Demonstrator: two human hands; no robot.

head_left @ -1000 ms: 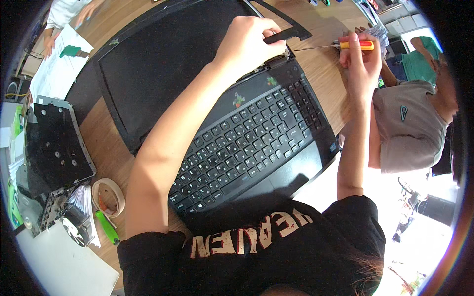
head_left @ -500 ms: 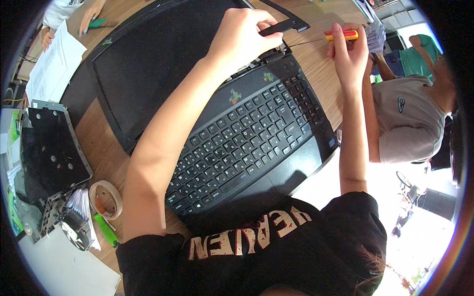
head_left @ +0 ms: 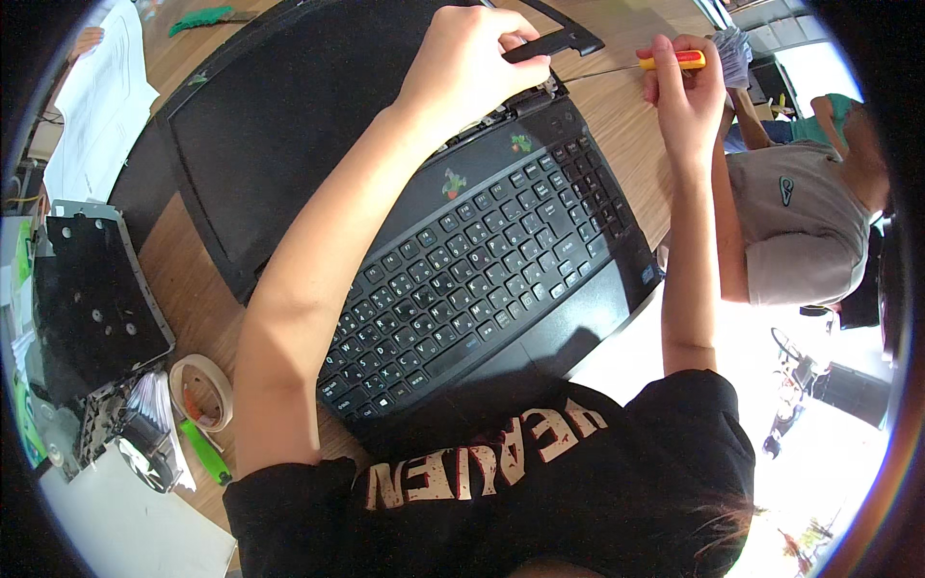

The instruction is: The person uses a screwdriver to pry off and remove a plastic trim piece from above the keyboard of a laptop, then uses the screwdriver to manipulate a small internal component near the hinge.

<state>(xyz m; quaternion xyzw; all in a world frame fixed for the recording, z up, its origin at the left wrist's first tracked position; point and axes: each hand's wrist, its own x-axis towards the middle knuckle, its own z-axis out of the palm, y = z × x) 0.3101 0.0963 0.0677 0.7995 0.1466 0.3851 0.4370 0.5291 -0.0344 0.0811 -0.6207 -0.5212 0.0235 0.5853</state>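
A black laptop (head_left: 511, 337) lies open on the wooden table, its dark screen (head_left: 279, 135) leaning away from me. My left hand (head_left: 472, 63) grips a black plastic bezel piece (head_left: 568, 41) at the screen's right corner, lifted off the screen. My right hand (head_left: 689, 101) is closed on a screwdriver (head_left: 674, 60) with a yellow-and-red handle. Its thin shaft points left at the exposed metal hinge (head_left: 547, 89) just below my left fingers; I cannot tell whether the tip touches it.
A black metal panel (head_left: 92, 299), tape roll (head_left: 200, 393), green tool (head_left: 204, 451) and fan part (head_left: 145, 448) lie left, near papers (head_left: 106, 96). Another person's hand (head_left: 89, 40) shows upper left. Two people (head_left: 800, 222) are close on the right; a green object (head_left: 198, 21) lies beyond.
Both my hands and the screwdriver have shifted slightly up and left in view, along with much of the scene. The other person's hands at upper left have mostly moved out of sight.
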